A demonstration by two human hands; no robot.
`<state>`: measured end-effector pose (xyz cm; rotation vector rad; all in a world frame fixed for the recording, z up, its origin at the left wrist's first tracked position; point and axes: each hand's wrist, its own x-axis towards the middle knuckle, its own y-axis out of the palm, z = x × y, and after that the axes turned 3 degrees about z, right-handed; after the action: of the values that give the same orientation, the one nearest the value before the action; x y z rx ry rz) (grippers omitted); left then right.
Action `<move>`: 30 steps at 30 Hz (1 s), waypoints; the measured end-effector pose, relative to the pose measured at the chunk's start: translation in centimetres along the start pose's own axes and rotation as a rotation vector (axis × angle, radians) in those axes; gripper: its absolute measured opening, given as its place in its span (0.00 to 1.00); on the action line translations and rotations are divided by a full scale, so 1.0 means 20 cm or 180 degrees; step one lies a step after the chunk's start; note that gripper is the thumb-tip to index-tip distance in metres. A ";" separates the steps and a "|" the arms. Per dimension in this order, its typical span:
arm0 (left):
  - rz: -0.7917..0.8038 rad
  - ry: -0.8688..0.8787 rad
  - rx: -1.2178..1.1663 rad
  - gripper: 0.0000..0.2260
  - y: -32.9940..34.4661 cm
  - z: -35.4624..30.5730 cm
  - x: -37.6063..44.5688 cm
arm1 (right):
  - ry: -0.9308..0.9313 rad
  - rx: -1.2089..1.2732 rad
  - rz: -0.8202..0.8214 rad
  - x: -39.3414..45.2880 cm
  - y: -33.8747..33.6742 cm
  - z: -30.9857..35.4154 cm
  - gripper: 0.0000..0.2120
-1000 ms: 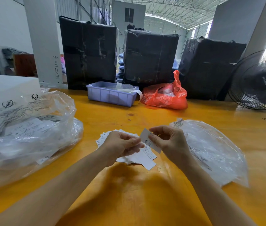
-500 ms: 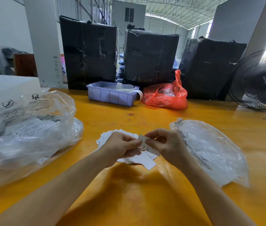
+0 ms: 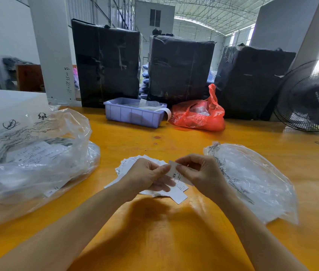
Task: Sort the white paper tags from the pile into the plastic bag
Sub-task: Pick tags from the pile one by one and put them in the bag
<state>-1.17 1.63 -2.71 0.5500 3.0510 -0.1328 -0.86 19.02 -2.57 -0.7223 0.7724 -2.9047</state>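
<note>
A pile of white paper tags (image 3: 178, 192) lies fanned out on the yellow table (image 3: 154, 241), partly hidden under my hands. My right hand (image 3: 199, 173) pinches one white tag (image 3: 175, 172) printed with "XS" just above the pile. My left hand (image 3: 147, 176) hovers over the pile with fingers curled, its fingertips touching the same tag's left edge. A flat clear plastic bag (image 3: 252, 178) with black print lies right of my right hand.
A big crumpled clear bag (image 3: 33, 153) with printed sheets inside sits at the left. At the back stand a lilac bin (image 3: 133, 114), a red plastic bag (image 3: 197, 116), three black wrapped bales (image 3: 180, 69) and a black fan (image 3: 309, 98) at the right.
The tag in my right hand dipped toward the pile, then rose slightly again. My left fingers stay at its edge. The bags have not moved.
</note>
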 end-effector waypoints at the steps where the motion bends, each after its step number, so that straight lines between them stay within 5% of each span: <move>1: 0.0005 -0.0001 0.0002 0.13 0.00 0.00 0.00 | -0.0009 -0.0011 0.0007 0.00 0.00 0.00 0.06; 10: -0.0272 0.0044 0.0043 0.15 -0.01 0.01 0.02 | 0.0075 -0.0221 0.0459 -0.01 0.01 0.01 0.04; 20: 0.0171 -0.0328 -0.0854 0.06 -0.02 -0.01 0.01 | 0.0126 -0.0040 -0.0098 0.01 -0.01 -0.01 0.08; 30: 0.0193 -0.0413 -0.0881 0.06 -0.04 -0.01 0.02 | -0.0175 -0.0110 -0.0443 0.02 -0.03 0.00 0.07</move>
<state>-1.76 0.96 -2.46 0.5861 2.8549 0.2422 -1.12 19.45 -2.14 -0.8899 0.7994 -2.9856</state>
